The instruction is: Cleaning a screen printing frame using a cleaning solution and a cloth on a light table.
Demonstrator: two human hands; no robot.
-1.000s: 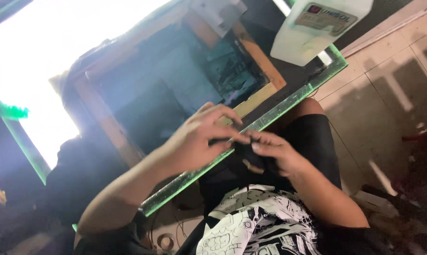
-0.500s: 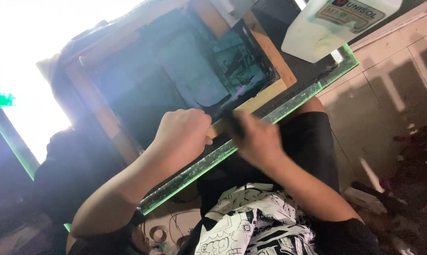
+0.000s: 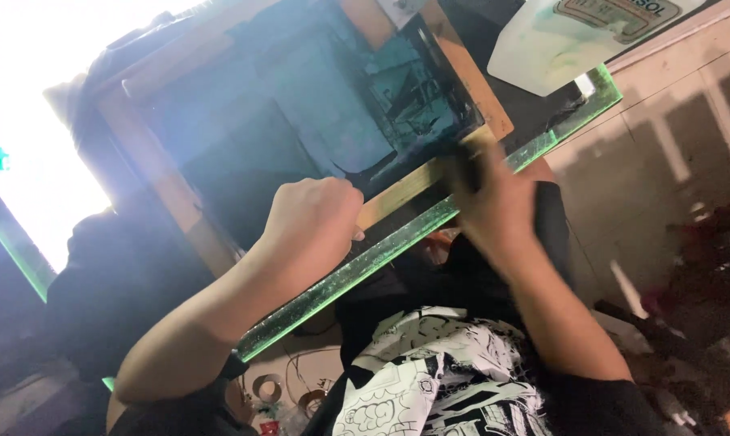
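— Starting closest in, what shows?

— A black-and-white patterned shirt at the bottom edge, and beside it, lower down on the floor, a couple of tape rolls.

— And the hands?

— The left hand is clenched into a fist, knuckles up, resting at the near rail of a wooden frame, just above the glass edge of the worktop, which glows green. What its fingers close on is hidden, so I cannot tell whether it grips the frame or only presses on it.

— The right one?

— The right hand is blurred. It sits at the near right corner of the same frame, touching it, with something dark at the fingertips that I cannot make out. Whether it grasps anything, I cannot tell.

— Where does the frame lie?

— Flat on the worktop, tilted across the view, with a teal mesh stretched inside it and dark ink smeared toward its right end.

— Farther back?

— A white plastic jug with a label stands beyond the frame's right corner. Bright white light washes out the far left.
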